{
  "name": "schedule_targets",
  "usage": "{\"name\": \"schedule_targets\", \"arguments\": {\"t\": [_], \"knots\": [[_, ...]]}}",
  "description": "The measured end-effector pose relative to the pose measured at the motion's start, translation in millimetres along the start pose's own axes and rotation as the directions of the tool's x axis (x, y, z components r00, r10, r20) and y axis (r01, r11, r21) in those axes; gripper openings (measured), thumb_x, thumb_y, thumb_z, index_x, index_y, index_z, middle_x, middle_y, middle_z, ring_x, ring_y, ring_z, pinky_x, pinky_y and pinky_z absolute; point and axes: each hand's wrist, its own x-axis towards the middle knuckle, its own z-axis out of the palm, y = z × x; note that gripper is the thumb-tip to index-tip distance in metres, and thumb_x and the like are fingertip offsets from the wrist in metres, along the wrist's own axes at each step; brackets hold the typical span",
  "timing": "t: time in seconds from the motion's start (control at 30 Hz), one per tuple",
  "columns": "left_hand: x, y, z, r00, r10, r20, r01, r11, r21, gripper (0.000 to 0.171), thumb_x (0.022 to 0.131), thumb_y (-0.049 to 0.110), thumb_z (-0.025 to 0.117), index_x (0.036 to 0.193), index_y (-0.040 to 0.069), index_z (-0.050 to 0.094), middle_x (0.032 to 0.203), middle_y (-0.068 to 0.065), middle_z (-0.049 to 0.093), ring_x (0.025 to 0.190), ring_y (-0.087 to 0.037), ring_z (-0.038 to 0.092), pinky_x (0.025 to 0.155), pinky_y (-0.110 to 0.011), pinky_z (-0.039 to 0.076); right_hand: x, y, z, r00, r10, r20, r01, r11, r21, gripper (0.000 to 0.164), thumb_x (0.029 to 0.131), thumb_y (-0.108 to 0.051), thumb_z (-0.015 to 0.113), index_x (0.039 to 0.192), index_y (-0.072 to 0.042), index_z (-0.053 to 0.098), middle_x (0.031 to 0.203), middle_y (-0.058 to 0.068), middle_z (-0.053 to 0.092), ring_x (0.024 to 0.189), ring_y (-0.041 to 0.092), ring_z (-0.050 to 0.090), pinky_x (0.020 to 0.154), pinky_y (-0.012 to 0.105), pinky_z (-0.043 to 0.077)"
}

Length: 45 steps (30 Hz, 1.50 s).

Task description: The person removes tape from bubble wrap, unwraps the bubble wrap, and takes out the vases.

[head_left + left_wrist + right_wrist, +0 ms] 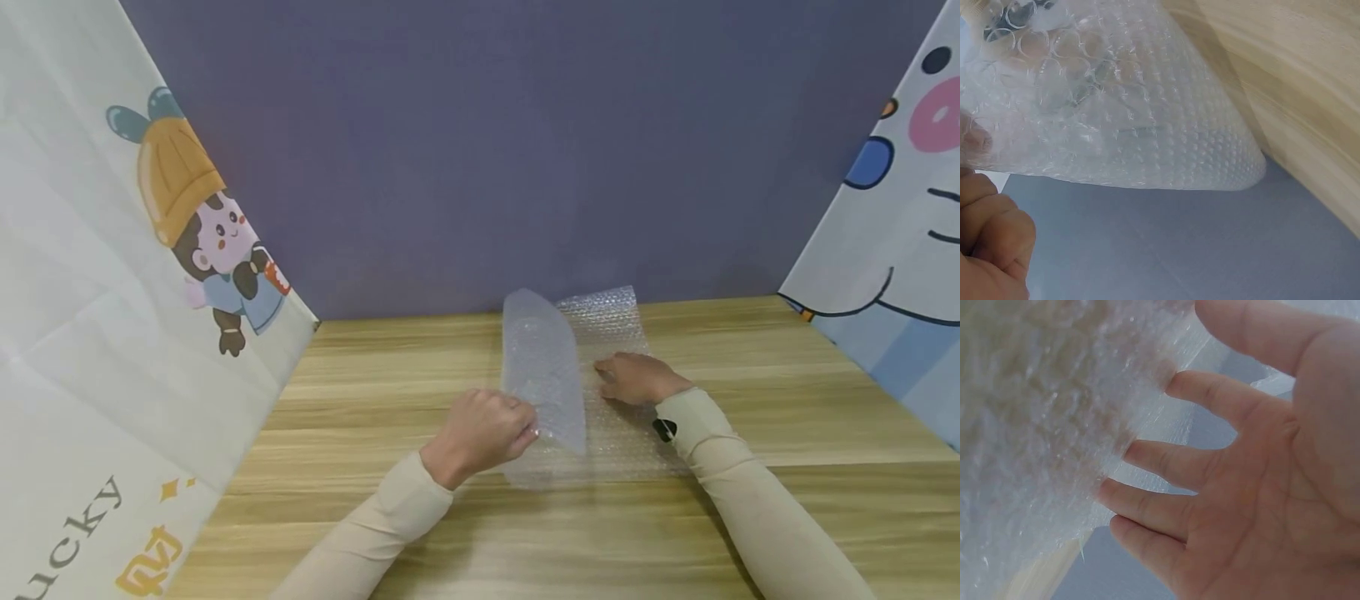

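A sheet of clear bubble wrap (622, 450) lies on the wooden table, its left part raised and folded over as a standing flap (542, 367). My left hand (483, 429) grips the flap's near edge with curled fingers; in the left wrist view, that hand (997, 231) shows at the lower left beside the lifted wrap (1147, 125). My right hand (637, 379) is over the right part of the sheet, under the flap's open side. Seen from the right wrist, the right hand (1241, 462) has its fingers spread and nearly straight, fingertips at the wrap (1041, 425).
The wooden table (360, 400) meets a dark grey-blue panel (480, 150) at the back. A white cloth with a cartoon figure (232, 258) slopes along the left side, and another printed cloth (915, 275) stands at the right. A small black device (664, 430) is on the right wrist.
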Motion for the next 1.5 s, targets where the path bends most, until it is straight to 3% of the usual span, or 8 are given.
{"name": "schedule_targets", "arguments": {"t": [0.3,0.47,0.6,0.77,0.9,1.07,1.33,1.5], "knots": [[0.4,-2.8,-2.3,0.999,0.031,0.018,-0.030,0.999,-0.018,0.027,0.085,0.023,0.076,0.065,0.023,0.059,0.053,0.013,0.056,0.045,0.000,0.041,0.042,-0.018,0.036,-2.7,0.4,-0.9,1.000,-0.001,-0.008,0.001,1.000,0.003,0.057,0.103,-0.029,0.060,0.152,-0.003,0.047,0.155,0.033,0.041,0.145,0.055,0.035,0.113,0.070,0.035],[0.6,-7.4,-1.8,0.999,0.039,-0.023,-0.041,0.998,-0.052,0.038,0.087,0.022,0.074,0.058,0.023,0.050,0.048,0.013,0.047,0.046,0.001,0.029,0.041,-0.016,0.030,-3.4,-1.0,-1.9,1.000,0.006,-0.010,-0.006,1.000,0.009,0.056,0.103,-0.029,0.059,0.152,-0.004,0.047,0.155,0.032,0.042,0.145,0.054,0.035,0.114,0.070,0.035],[1.2,-11.1,-0.6,0.998,0.028,-0.062,-0.033,0.995,-0.092,0.048,0.092,0.023,0.070,0.053,0.022,0.041,0.046,0.013,0.039,0.048,0.003,0.021,0.040,-0.015,0.029,-2.8,-0.7,-2.4,1.000,0.006,-0.015,-0.006,1.000,0.002,0.056,0.103,-0.029,0.060,0.151,-0.003,0.048,0.154,0.032,0.043,0.144,0.055,0.037,0.113,0.069,0.036],[0.5,-14.3,-0.6,0.997,0.019,-0.071,-0.027,0.993,-0.118,0.048,0.096,0.023,0.062,0.053,0.022,0.041,0.046,0.012,0.039,0.048,0.003,0.020,0.039,-0.016,0.028,-2.5,-0.7,-3.3,1.000,0.015,-0.008,-0.015,1.000,0.001,0.057,0.103,-0.030,0.060,0.151,-0.004,0.048,0.155,0.033,0.042,0.143,0.055,0.038,0.112,0.069,0.038],[-0.8,-16.4,-1.0,0.998,0.000,-0.058,-0.007,0.992,-0.127,0.045,0.093,0.022,0.061,0.053,0.021,0.040,0.046,0.012,0.039,0.048,0.003,0.019,0.039,-0.014,0.023,-1.4,0.6,-2.3,1.000,0.016,-0.006,-0.016,1.000,0.000,0.057,0.103,-0.031,0.061,0.151,-0.005,0.049,0.154,0.033,0.043,0.141,0.055,0.040,0.110,0.068,0.040],[-2.8,-19.1,-2.9,0.998,-0.046,-0.047,0.042,0.995,-0.094,0.044,0.089,0.023,0.059,0.054,0.022,0.031,0.050,0.013,0.029,0.049,0.001,0.016,0.041,-0.015,0.015,-0.5,1.2,-1.8,1.000,0.012,-0.011,-0.011,1.000,0.003,0.057,0.102,-0.031,0.061,0.152,-0.005,0.048,0.154,0.034,0.042,0.141,0.055,0.040,0.109,0.069,0.041],[-4.9,-21.8,-7.9,0.998,-0.057,-0.030,0.054,0.996,-0.075,0.044,0.090,0.021,0.055,0.056,0.022,0.029,0.049,0.010,0.034,0.048,-0.001,0.020,0.038,-0.019,0.027,0.6,-1.0,-1.0,1.000,0.002,-0.021,-0.002,1.000,-0.006,0.056,0.102,-0.028,0.060,0.151,-0.003,0.049,0.153,0.032,0.046,0.141,0.054,0.040,0.110,0.069,0.039],[-5.5,-23.3,-11.0,0.998,-0.056,0.027,0.058,0.995,-0.076,0.045,0.091,0.021,0.059,0.057,0.022,0.029,0.051,0.011,0.034,0.050,-0.002,0.022,0.040,-0.019,0.031,0.7,-2.6,-0.9,1.000,0.005,-0.024,-0.005,1.000,-0.012,0.055,0.102,-0.028,0.059,0.150,-0.003,0.050,0.153,0.031,0.045,0.143,0.054,0.038,0.113,0.069,0.036]]}}
